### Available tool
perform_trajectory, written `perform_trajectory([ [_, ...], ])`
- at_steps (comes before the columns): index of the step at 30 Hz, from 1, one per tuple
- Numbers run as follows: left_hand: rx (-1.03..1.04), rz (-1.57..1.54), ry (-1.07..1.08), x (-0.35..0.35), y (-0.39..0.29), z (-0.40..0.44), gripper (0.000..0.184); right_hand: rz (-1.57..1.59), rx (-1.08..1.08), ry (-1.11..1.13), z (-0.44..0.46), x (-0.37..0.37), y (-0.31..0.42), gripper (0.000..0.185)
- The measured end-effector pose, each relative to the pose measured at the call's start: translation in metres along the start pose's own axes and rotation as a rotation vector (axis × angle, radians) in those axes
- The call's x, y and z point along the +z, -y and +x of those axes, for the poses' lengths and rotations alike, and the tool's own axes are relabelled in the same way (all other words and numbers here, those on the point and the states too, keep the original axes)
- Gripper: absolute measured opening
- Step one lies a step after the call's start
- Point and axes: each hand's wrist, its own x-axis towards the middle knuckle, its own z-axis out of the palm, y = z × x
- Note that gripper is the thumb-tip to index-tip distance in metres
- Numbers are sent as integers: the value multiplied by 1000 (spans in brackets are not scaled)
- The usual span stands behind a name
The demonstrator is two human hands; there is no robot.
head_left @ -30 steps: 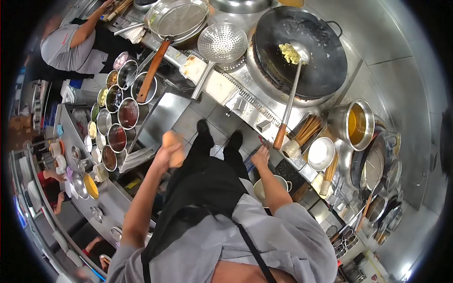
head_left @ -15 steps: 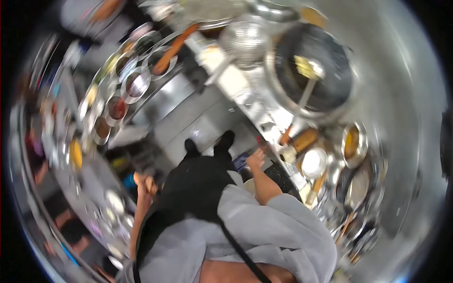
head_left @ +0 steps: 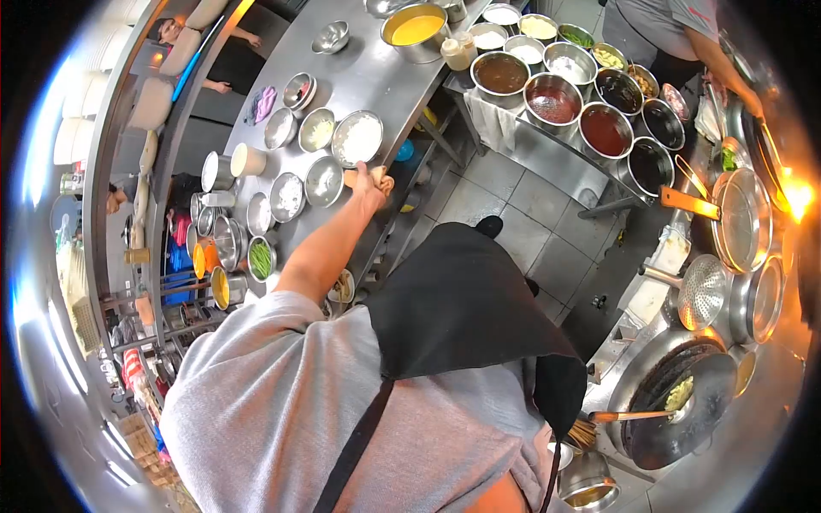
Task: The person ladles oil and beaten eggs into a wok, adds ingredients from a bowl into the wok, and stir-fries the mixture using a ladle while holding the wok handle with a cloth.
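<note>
My left hand (head_left: 369, 186) reaches out to the edge of the steel counter, its fingers curled closed. A small tan and dark shape shows at the fingers, too unclear to name. It is closest to a metal bowl of white food (head_left: 357, 138) and to another metal bowl (head_left: 325, 181) just left of it. Whether it touches either rim, I cannot tell. My right hand is out of sight; the black apron (head_left: 466, 299) and grey shirt fill that side. At lower right, a wooden-handled ladle (head_left: 629, 415) lies in a dark wok (head_left: 684, 440) with pale yellow food.
Several bowls and a pot of yellow liquid (head_left: 416, 30) stand on the counter (head_left: 282, 73). Several sauce pots, such as a red one (head_left: 605, 130), crowd a side table. A co-worker's arm (head_left: 727, 64) is near a flame (head_left: 797, 195). A perforated strainer (head_left: 703, 291) lies by the stove.
The view has turned, putting the wok at lower right and the sauce pots at top. My left hand has moved from my side out to the counter. My right hand has left view.
</note>
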Motion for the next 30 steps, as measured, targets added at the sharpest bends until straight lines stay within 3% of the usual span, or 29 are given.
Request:
perform_trajectory([
  [2,-95,-83,209,-11,-18,50,49,286,-49,245,-10,-3,17,46],
  [4,-11,-33,563,-68,-39,188,44,513,-56,421,-25,-10,36,45],
  [6,-8,38,542,-46,-29,124,36,703,8,427,-63,-24,80,58],
  [8,-19,139,443,-22,-16,77,34,1341,-260,633,-97,-63,99,60],
  [9,-7,174,348,-5,-11,53,36,1507,-311,392,-127,-79,122,59],
  [10,-141,422,919,-20,-20,89,35,1665,-351,155,-159,-91,151,57],
  [11,-43,416,657,-1,6,69,40,1606,-464,85,-183,-103,180,60],
  [12,-26,678,884,20,28,24,43,1529,-556,27,-192,-119,197,62],
  [13,-79,710,711,43,57,-26,25,1353,-448,-37,-178,-141,189,54],
  [14,-76,720,592,62,80,4,18,1176,-325,-82,-163,-163,178,46],
  [16,-221,863,991,111,135,-78,21,824,-322,-486,-157,-178,197,30],
  [17,-191,949,1080,135,162,-115,22,882,-331,-513,-170,-174,208,27],
  [20,63,1149,1180,199,255,-231,33,927,-372,-528,-200,-153,219,32],
  [22,184,1078,1380,227,320,-301,45,1039,-326,-447,-222,-142,229,35],
  [24,181,1202,1578,267,382,-338,52,1156,-328,-381,-213,-140,232,34],
  [28,324,1035,1944,305,509,-430,57,1259,-410,-409,-197,-130,232,30],
  [30,779,860,2095,316,571,-459,54,1224,-355,-487,-211,-115,235,29],
])
